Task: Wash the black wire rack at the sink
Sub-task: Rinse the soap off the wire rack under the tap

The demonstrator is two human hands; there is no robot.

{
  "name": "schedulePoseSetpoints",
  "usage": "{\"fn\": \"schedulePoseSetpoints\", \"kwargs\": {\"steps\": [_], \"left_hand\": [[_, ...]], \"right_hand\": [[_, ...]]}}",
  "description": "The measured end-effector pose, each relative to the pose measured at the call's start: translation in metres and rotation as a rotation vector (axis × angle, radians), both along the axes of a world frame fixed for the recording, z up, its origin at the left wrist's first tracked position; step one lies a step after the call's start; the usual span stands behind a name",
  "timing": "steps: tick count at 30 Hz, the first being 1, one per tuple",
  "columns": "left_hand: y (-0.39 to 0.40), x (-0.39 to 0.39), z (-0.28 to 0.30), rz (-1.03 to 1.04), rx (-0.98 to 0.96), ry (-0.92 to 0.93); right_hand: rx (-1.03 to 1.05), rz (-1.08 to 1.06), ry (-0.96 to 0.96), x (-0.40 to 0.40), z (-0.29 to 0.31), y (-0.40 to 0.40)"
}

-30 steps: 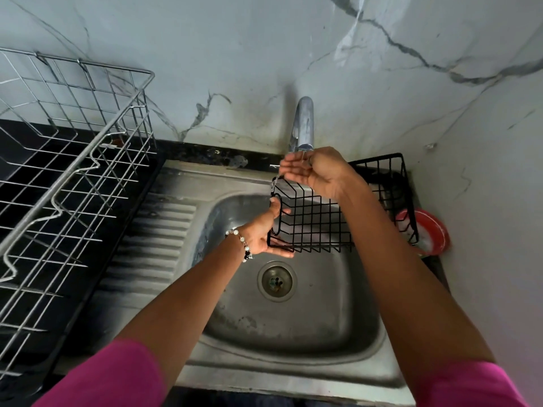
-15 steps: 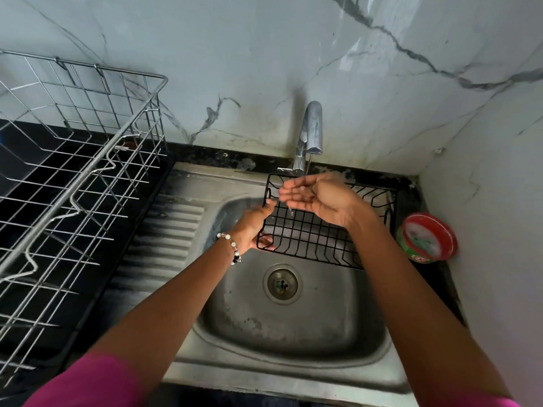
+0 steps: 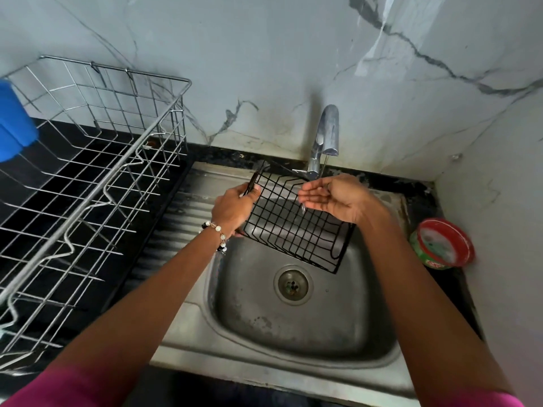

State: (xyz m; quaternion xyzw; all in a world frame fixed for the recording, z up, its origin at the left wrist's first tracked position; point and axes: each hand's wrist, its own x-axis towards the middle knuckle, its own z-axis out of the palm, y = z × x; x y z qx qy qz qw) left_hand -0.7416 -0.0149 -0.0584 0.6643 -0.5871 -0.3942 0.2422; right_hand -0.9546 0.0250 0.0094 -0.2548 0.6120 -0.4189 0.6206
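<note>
The black wire rack (image 3: 291,227) hangs tilted over the steel sink (image 3: 296,333), its far edge near the tap (image 3: 326,136). My left hand (image 3: 235,205) grips the rack's left edge. My right hand (image 3: 335,198) is cupped, palm up, above the rack under the spout, holding nothing. A thin stream of water falls from the tap onto that palm and drips off its edge.
A large silver wire dish rack (image 3: 88,177) stands on the black counter at the left, with a blue object (image 3: 13,124) at its far left. A red-rimmed round tub (image 3: 443,243) sits in the right corner. The drain (image 3: 292,284) lies in the basin's middle.
The black rack has dropped from upright to lying tilted over the basin, shifted left. My left hand moved up its left edge. My right hand stays cupped under the spout.
</note>
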Motion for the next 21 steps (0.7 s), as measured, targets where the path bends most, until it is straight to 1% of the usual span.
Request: {"fn": "schedulePoseSetpoints", "kwargs": {"steps": [3, 5, 7, 10, 13, 15, 17, 19, 21], "left_hand": [[-0.005, 0.013, 0.001, -0.007, -0.001, 0.001], [-0.005, 0.018, 0.004, -0.019, -0.021, -0.006], [-0.006, 0.020, 0.007, -0.034, -0.049, -0.024], [-0.005, 0.019, 0.016, -0.069, -0.111, -0.115], [-0.004, 0.020, 0.024, -0.112, -0.165, -0.198], [-0.005, 0.023, 0.030, -0.130, -0.197, -0.275], [-0.007, 0.028, 0.038, -0.133, -0.218, -0.349], [-0.011, 0.036, 0.044, -0.109, -0.242, -0.411], [-0.016, 0.045, 0.048, -0.082, -0.276, -0.447]], "right_hand": [[0.009, -0.017, -0.063, 0.000, -0.002, -0.002], [0.011, -0.045, -0.031, 0.001, -0.004, -0.002], [-0.001, -0.015, -0.021, 0.002, -0.004, -0.001], [-0.007, 0.027, -0.059, 0.003, -0.003, -0.002], [0.025, 0.048, 0.047, 0.000, -0.003, -0.001], [0.045, 0.093, 0.042, -0.002, -0.003, 0.001], [0.055, 0.052, 0.045, -0.006, -0.003, -0.003], [0.042, -0.038, 0.166, -0.009, -0.008, -0.010], [-0.001, -0.075, 0.362, -0.009, -0.017, -0.021]]}}
